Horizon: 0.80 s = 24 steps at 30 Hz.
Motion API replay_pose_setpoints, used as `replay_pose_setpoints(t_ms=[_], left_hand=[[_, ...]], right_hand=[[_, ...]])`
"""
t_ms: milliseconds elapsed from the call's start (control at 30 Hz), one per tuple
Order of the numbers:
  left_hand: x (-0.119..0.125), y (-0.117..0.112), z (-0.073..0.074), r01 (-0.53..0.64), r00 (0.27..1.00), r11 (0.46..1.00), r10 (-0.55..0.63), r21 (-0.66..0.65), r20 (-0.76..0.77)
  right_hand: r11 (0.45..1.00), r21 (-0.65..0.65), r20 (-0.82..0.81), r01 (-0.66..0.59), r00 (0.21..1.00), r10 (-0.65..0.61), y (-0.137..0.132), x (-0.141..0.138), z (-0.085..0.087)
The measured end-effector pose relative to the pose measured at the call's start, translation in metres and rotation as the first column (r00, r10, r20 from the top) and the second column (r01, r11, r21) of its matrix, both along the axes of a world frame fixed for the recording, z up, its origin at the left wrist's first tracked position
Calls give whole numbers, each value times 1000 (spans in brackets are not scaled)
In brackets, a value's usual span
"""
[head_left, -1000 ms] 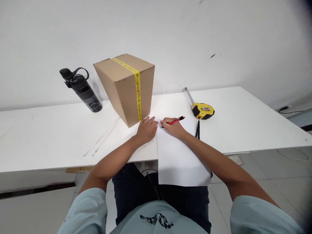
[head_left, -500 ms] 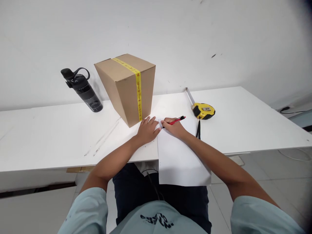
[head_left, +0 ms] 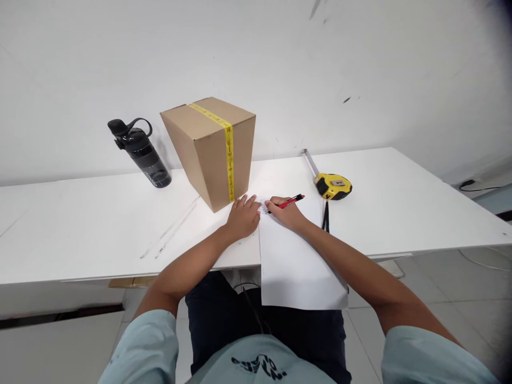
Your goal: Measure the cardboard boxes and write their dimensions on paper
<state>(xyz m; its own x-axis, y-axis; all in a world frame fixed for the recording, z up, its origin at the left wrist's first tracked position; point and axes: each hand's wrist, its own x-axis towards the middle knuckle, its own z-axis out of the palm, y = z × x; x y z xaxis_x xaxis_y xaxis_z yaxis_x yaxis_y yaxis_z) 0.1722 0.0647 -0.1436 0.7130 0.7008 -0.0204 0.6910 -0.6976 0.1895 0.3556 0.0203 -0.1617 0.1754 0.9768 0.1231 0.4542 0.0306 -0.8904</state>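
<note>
My right hand (head_left: 285, 213) grips a red pen (head_left: 291, 201) with its tip on the top left corner of a white sheet of paper (head_left: 296, 261), where small writing shows. The sheet hangs over the table's near edge. My left hand (head_left: 242, 216) lies flat with fingers spread, pressing on the table and the sheet's left edge. Just beyond it stands a brown cardboard box (head_left: 212, 149) sealed with yellow tape.
A yellow tape measure (head_left: 333, 186) lies right of the pen, its blade extended toward the wall and a black strap trailing forward. A black water bottle (head_left: 141, 153) stands left of the box on the white table (head_left: 80, 229).
The camera tilted slightly, so everything sits a little lower in view. Both hands stay at the sheet's top corner, pen still on the paper.
</note>
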Motion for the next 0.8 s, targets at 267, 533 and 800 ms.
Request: replay_pose_setpoints(t_ms=[267,533,800], left_hand=[[0,0,-1,7,1000,1000,-7,-9,-17],[2,-1,4,-5,1000,999,4,-46,-17],[1,-1,3,5,1000,1000,-6,-25,-22]], right_hand=[[1000,15,6,24,1000,-24,0,1,-1],[999,23,-8,32,999,-32,2,5,-7],[1000,14,6,-13,1000,13,0,3,-3]])
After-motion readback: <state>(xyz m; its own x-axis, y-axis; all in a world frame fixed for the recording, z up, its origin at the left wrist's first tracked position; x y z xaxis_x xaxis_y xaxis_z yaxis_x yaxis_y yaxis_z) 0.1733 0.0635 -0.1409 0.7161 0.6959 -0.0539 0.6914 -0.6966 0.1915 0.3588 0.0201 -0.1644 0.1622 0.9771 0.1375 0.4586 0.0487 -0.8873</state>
